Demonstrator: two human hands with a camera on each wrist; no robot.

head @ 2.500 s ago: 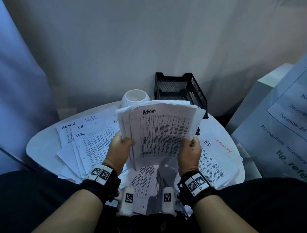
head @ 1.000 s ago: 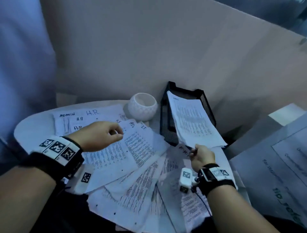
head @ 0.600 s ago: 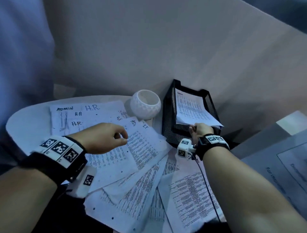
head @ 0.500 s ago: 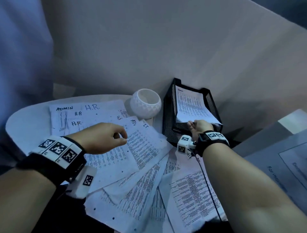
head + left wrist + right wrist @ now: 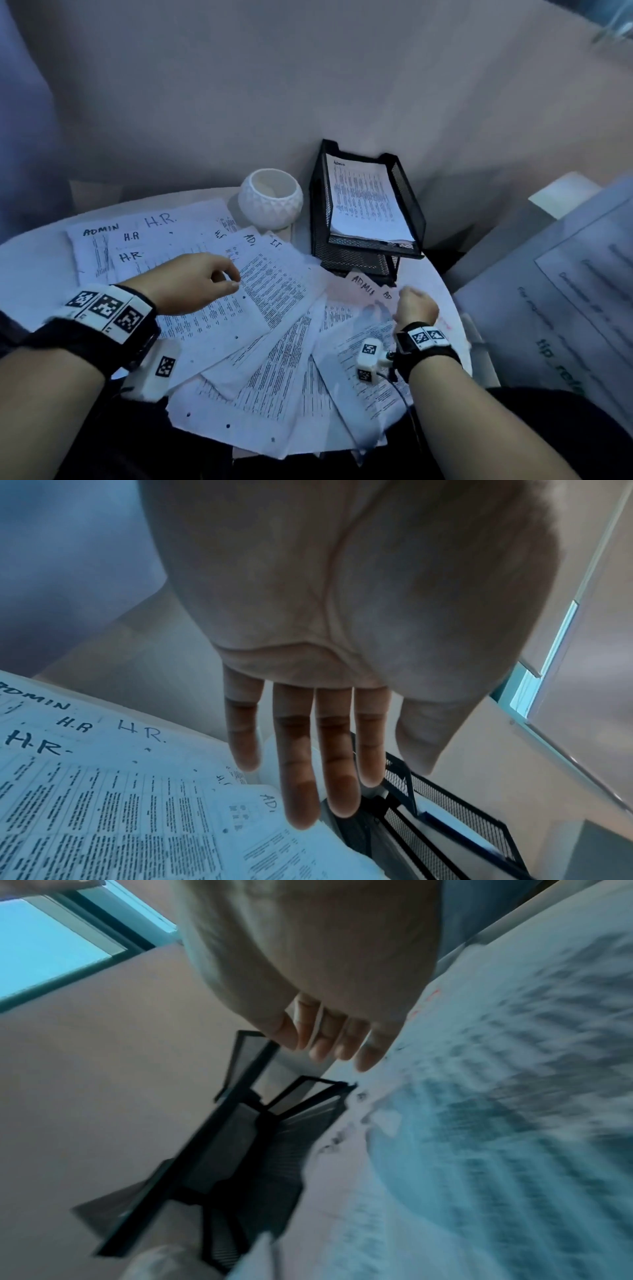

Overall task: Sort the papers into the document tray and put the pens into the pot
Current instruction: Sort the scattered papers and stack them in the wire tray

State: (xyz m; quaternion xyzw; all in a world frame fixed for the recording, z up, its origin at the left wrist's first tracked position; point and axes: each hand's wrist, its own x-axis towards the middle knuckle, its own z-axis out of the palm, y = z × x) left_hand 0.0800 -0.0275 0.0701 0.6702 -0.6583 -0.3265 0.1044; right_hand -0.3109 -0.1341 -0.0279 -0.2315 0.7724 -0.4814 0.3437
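The black mesh document tray (image 5: 407,205) stands at the table's back right, with a sheet headed "Admin" (image 5: 363,195) lying in its top tier. Left of it sits the white faceted pot (image 5: 270,200). Printed papers (image 5: 267,329) headed ADMIN, H.R. and I.T. lie fanned over the round white table. My left hand (image 5: 229,277) hovers above them with relaxed fingers (image 5: 298,791) and holds nothing. My right hand (image 5: 414,305), blurred, is low over a sheet headed "ADMIN" (image 5: 363,291) in front of the tray (image 5: 240,1150); its fingers (image 5: 325,1042) are loosely extended and empty. I see no pens.
A beige wall rises right behind the tray and pot. A large printed sign (image 5: 565,308) leans at the right of the table. The table's bare rim (image 5: 30,267) shows at the left. My dark lap lies below the near edge.
My right hand carried the "Admin" sheet to the tray, laid it in the top tier, let go and drew back down over the table's papers. The left hand stayed almost still.
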